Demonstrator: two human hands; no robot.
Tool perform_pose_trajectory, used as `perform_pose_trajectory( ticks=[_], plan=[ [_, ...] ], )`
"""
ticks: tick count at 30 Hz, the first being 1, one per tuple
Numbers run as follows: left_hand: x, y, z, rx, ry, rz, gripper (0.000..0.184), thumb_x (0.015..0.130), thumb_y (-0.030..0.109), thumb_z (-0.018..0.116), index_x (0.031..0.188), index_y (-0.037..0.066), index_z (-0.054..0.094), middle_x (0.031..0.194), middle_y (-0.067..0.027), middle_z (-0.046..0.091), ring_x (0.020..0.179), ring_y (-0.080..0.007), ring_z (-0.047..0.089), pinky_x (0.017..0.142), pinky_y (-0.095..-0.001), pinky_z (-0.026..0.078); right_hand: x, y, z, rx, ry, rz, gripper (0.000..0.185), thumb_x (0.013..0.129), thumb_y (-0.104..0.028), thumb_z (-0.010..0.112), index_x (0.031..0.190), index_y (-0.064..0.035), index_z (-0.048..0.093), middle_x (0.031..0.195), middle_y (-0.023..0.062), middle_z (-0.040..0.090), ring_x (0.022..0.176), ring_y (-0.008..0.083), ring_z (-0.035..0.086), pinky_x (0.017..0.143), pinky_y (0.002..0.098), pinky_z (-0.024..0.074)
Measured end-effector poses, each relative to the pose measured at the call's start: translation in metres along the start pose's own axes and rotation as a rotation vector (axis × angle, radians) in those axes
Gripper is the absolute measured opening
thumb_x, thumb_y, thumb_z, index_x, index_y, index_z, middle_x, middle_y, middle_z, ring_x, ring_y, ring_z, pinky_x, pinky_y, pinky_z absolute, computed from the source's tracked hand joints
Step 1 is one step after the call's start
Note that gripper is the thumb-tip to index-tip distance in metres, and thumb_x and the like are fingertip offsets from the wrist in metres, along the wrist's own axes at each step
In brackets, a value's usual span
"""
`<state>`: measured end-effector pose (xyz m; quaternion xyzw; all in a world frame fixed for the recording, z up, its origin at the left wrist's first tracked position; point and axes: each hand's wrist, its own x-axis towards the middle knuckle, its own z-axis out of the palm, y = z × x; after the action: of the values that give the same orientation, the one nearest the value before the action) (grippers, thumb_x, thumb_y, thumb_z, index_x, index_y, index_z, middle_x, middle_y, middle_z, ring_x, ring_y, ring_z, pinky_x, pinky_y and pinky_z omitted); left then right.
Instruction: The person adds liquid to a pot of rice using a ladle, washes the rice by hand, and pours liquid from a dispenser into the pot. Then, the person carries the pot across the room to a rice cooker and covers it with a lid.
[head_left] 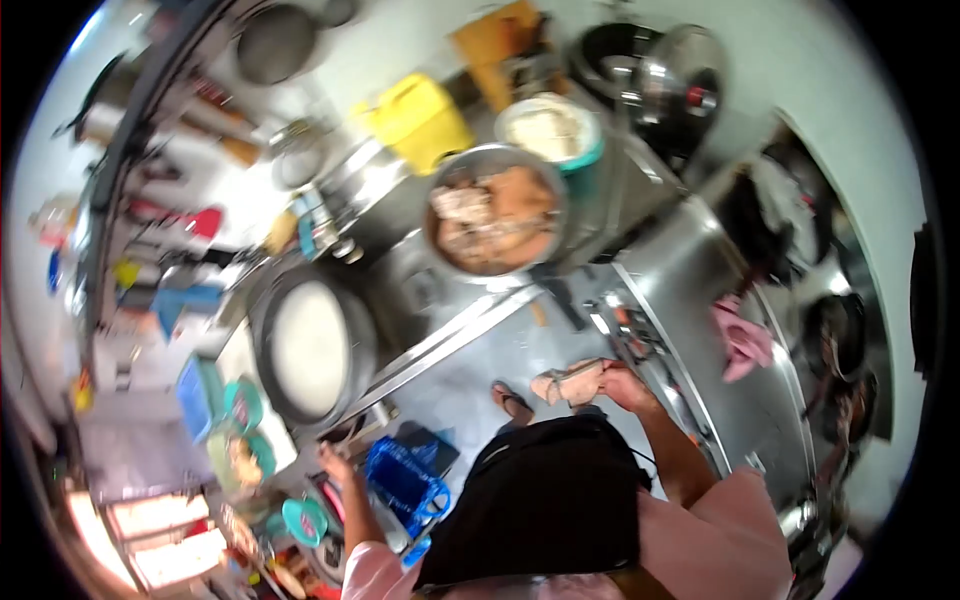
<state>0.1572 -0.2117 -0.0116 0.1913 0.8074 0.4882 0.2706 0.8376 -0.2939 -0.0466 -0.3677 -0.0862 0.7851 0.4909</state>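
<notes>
Right hand [624,386] grips a pale piece [570,385] by its right end, likely for control — blurred left hand [336,463], can't tell.

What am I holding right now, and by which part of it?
Your right hand grips a pale, soft-looking piece, too blurred to identify, by its right end in the picture. Nothing shows clearly in your left hand.

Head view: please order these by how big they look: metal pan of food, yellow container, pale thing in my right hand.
1. Metal pan
2. Yellow container
3. Pale thing in your right hand
</notes>
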Motion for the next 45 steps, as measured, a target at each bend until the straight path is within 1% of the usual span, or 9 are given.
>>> perform_pose_trajectory(
  ticks=[4, 7, 10, 13, 18, 22, 31, 37, 45],
  plan=[
    [-0.049, 0.052, 0.018, -0.225, -0.044, -0.084, 0.032, 0.096, 0.044, 0.057, 0.114, 0.018, 0.049, 0.076, 0.0048, 0.046, 0.064, -0.0094, 0.045, 0.053, -0.0285, 0.038, 0.087, 0.034, 0.065, 0.111, -0.158, 0.109, 0.025, 0.087, -0.008, 0.059, 0.112, -0.0061, 0.062, 0.110, 0.0080, 0.064, 0.107, 0.0237, 0.061, 0.090, 0.0463, 0.0509],
    [-0.026, 0.048, 0.022, -0.358, 0.007, -0.195, 0.030, 0.096, 0.042, 0.058, 0.113, 0.020, 0.048, 0.078, 0.0044, 0.048, 0.065, -0.0110, 0.045, 0.057, -0.0284, 0.038, 0.144, 0.053, 0.146, 0.148, -0.202, 0.157, 0.018, 0.089, -0.007, 0.061, 0.107, -0.0078, 0.062, 0.107, 0.0067, 0.064, 0.103, 0.0224, 0.061, 0.084, 0.0451, 0.0515],
    [-0.002, 0.044, 0.026, -0.471, -0.042, -0.284, 0.041, 0.094, 0.042, 0.061, 0.125, 0.021, 0.042, 0.091, 0.0008, 0.051, 0.080, -0.0176, 0.052, 0.074, -0.0447, 0.047, 0.209, 0.087, 0.213, 0.129, -0.288, 0.159, 0.019, 0.087, -0.014, 0.063, 0.106, -0.0111, 0.059, 0.101, 0.0051, 0.065, 0.096, 0.0209, 0.062, 0.080, 0.0426, 0.0509],
    [0.016, 0.042, 0.040, -0.515, -0.088, -0.346, 0.074, 0.087, 0.041, 0.070, 0.142, 0.022, 0.024, 0.121, -0.0091, 0.044, 0.106, -0.0307, 0.049, 0.083, -0.0522, 0.048, 0.266, 0.125, 0.273, 0.132, -0.202, 0.135, 0.024, 0.085, -0.022, 0.064, 0.107, -0.0171, 0.058, 0.097, 0.0017, 0.065, 0.092, 0.0185, 0.061, 0.081, 0.0423, 0.0474],
    [0.034, 0.047, 0.067, -0.584, -0.183, -0.302, 0.075, 0.089, 0.025, 0.070, 0.143, 0.022, 0.018, 0.150, -0.0095, 0.034, 0.126, -0.0339, 0.043, 0.092, -0.0621, 0.040, 0.361, 0.199, 0.313, 0.264, -0.153, 0.076, 0.023, 0.084, -0.006, 0.054, 0.106, -0.0100, 0.062, 0.103, 0.0056, 0.065, 0.097, 0.0226, 0.060, 0.087, 0.0412, 0.0473],
    [0.017, 0.068, 0.089, -0.490, 0.016, -0.332, 0.058, 0.087, 0.009, 0.067, 0.131, 0.018, 0.031, 0.134, -0.0078, 0.048, 0.112, -0.0281, 0.054, 0.082, -0.0519, 0.047, 0.340, 0.176, 0.358, 0.116, -0.060, -0.148, 0.050, 0.089, 0.002, 0.050, 0.139, -0.0056, 0.051, 0.130, 0.0058, 0.059, 0.120, 0.0205, 0.053, 0.103, 0.0329, 0.0396],
    [0.015, 0.071, 0.088, -0.381, 0.019, -0.268, 0.058, 0.083, 0.007, 0.069, 0.128, 0.012, 0.032, 0.129, -0.0105, 0.049, 0.110, -0.0257, 0.054, 0.085, -0.0408, 0.050, 0.431, 0.112, 0.350, 0.022, -0.203, -0.072, 0.030, 0.087, -0.001, 0.047, 0.111, -0.0034, 0.065, 0.105, 0.0054, 0.068, 0.102, 0.0186, 0.062, 0.091, 0.0310, 0.0471],
    [0.035, 0.059, 0.068, -0.438, -0.101, -0.180, 0.056, 0.083, 0.001, 0.065, 0.129, 0.005, 0.033, 0.134, -0.0146, 0.048, 0.116, -0.0269, 0.052, 0.100, -0.0419, 0.043, 0.505, 0.083, 0.371, -0.115, -0.108, 0.057, 0.039, 0.093, -0.007, 0.048, 0.131, -0.0032, 0.056, 0.121, 0.0066, 0.064, 0.109, 0.0179, 0.060, 0.093, 0.0303, 0.0476],
    [0.096, 0.071, 0.027, -0.299, -0.204, -0.162, 0.046, 0.080, -0.002, 0.063, 0.119, 0.007, 0.042, 0.108, -0.0086, 0.058, 0.095, -0.0216, 0.059, 0.088, -0.0362, 0.049, 0.547, 0.044, 0.408, -0.315, -0.294, 0.236, 0.037, 0.096, -0.013, 0.052, 0.132, -0.0084, 0.059, 0.114, 0.0055, 0.067, 0.099, 0.0153, 0.064, 0.087, 0.0285, 0.0512]
  ],
)
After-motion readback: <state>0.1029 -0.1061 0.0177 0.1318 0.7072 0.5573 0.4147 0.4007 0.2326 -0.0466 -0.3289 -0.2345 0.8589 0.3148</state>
